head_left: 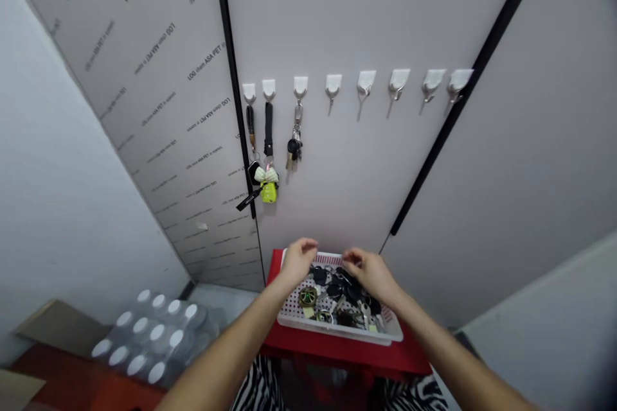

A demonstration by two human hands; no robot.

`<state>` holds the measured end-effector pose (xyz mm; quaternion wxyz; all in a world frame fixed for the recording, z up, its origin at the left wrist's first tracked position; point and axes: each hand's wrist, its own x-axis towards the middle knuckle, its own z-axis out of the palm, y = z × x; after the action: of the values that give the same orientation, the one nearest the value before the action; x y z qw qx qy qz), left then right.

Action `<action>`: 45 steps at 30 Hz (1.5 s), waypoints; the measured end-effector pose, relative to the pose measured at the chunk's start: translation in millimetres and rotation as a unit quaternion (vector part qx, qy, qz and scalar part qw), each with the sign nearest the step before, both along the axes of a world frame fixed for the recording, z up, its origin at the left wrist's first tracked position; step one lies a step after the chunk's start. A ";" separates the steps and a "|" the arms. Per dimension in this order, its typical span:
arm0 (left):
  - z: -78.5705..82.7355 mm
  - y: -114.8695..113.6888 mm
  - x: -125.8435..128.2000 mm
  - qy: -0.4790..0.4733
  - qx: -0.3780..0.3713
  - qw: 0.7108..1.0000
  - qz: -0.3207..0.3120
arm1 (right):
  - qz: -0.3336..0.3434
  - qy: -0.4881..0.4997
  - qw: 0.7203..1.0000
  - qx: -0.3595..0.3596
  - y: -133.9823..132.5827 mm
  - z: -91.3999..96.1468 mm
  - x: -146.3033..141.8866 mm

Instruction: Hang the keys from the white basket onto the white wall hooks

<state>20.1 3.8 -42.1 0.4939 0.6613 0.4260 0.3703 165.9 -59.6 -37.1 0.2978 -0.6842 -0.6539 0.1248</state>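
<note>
A white perforated plastic basket holds many keys, mostly black-headed, with several metal ones. Over its back left rim is my left hand, its fingers loosely bent and apart, with nothing visible in them. My right hand hovers above the back right part of the basket, fingers curved and parted; black keys lie right below it. A round green-and-brass keychain rests in the basket's left part. On the panel ahead, a key bunch hangs from the third hook from the left.
The basket stands on a red stool. A lime-green key case on a black strap and a brown-black strap hang at the left. Several more white hooks continue rightward. Capped bottles stand on the floor at left.
</note>
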 end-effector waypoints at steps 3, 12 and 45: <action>-33.8 -18.5 6.6 0.060 0.036 0.997 -0.038 | -0.004 -0.083 0.997 -0.010 -20.9 -25.4 2.8; -38.4 -26.4 0.5 0.284 0.160 0.945 0.015 | 0.002 -0.152 0.988 -0.018 -29.3 -29.4 -6.3; -18.8 -30.6 17.7 -0.171 -0.142 0.975 -0.015 | 0.027 0.293 0.955 0.038 -33.5 -25.2 -19.9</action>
<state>37.8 -26.8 -61.0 0.6536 0.5180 0.3734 0.4062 146.0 -93.1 -62.3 0.4987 -0.5879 -0.5605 0.3025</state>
